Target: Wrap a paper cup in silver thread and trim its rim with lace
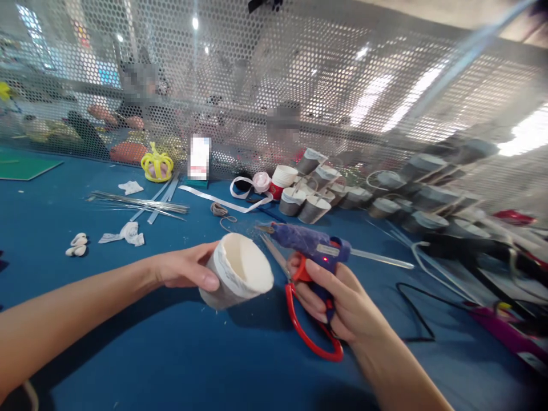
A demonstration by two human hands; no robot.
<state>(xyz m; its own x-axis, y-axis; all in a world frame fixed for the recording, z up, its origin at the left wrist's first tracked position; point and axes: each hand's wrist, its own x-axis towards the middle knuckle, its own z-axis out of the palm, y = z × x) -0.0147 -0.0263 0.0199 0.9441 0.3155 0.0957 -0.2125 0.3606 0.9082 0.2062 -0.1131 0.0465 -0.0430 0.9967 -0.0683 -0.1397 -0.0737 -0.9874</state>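
Note:
My left hand (188,267) is closed around the side of a pale cup (237,274), tilted so that its open mouth faces up and to the right. A whitish strip with a ragged edge runs round the cup's rim. In my right hand (338,297) is a blue glue gun (308,242) with an orange trigger and a small red light. Its nozzle points left, above the cup, and a clear glue stick (381,258) sticks out of its back. Red-handled scissors (314,337) are beside and partly behind my right hand; I cannot tell whether it touches them.
Several grey cups (314,209) are piled at the back right. Thin wires (137,202), white ribbon (214,200), twine (219,210), a phone (199,160) and a yellow crown-shaped piece (156,164) lie farther back. A purple power strip (505,331) lies right. Perforated metal mesh (240,74) stands behind.

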